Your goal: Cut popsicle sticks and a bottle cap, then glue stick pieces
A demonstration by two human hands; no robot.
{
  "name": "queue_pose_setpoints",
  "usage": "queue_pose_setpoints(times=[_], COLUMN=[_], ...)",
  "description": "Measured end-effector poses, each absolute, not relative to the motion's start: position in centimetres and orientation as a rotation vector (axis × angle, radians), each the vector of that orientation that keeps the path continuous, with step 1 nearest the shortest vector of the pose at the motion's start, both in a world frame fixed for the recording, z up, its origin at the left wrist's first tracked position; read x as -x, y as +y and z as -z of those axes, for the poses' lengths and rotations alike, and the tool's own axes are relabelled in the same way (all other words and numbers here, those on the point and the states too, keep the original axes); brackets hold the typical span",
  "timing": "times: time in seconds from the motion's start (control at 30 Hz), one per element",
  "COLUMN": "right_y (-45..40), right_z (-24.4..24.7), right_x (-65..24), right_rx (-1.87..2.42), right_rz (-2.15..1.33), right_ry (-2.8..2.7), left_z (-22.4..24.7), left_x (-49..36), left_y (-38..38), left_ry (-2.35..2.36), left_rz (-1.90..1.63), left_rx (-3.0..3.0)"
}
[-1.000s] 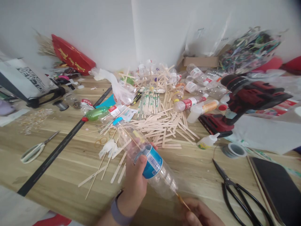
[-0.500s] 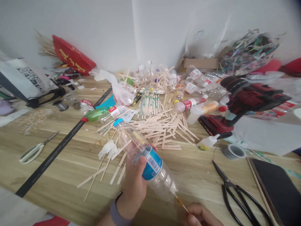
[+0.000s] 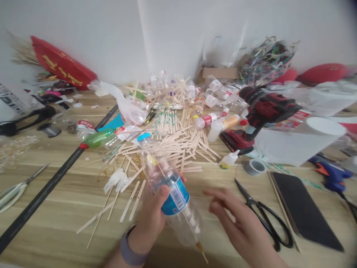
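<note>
My left hand (image 3: 156,208) is wrapped round a clear plastic bottle (image 3: 181,223) with a blue label and a blue cap, held tilted above the table. A thin wooden stick (image 3: 204,257) sticks out of the bottle's base, with a brownish wrapping where it comes out; part of it shows through the clear wall. To the right of the bottle, my right hand (image 3: 237,219) is in the air with its fingers apart, holding nothing. Black-handled scissors (image 3: 260,212) lie just beyond that hand. Flat wooden sticks (image 3: 129,203) lie left of the bottle.
A heap of wooden craft sticks (image 3: 184,149) and several plastic bottles (image 3: 208,120) fill the back. A red cordless drill (image 3: 259,111) stands to the right, near a glue bottle (image 3: 229,160), a tape roll (image 3: 255,166), a black phone (image 3: 305,208) and a blue glue gun (image 3: 331,173). White-handled scissors (image 3: 16,191) lie left.
My right hand has let go of the stick at the bottle's base and moved up and right, fingers opening. My left hand still holds the bottle. The view has turned right.
</note>
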State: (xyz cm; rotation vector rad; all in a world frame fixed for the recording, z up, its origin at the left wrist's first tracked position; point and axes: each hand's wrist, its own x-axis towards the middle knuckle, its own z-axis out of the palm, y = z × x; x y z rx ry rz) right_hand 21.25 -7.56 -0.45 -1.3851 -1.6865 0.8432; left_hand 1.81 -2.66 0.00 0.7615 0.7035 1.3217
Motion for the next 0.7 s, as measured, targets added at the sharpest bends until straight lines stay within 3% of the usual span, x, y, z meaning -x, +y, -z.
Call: queue_pose_setpoints(times=[0.17,0.3,0.7], right_y=[-2.6,-1.6,0.2], right_z=[-0.2,0.9,-4.3], right_x=[-18.6,-18.4,-22.7], right_rx=[1.015,0.962,1.129], right_rz=[-1.32,-1.445,-1.17], right_ry=[-1.679,-1.734,-1.484], left_z=[-0.5,-0.4,0.6], left_x=[-2.4,-2.2,-2.2], left_y=[-2.7,-2.6,-2.4], left_ry=[0.629,0.645,0.978], left_rz=[-1.231,-1.214,-1.194], left_rx=[-0.705,-0.662,-0.649])
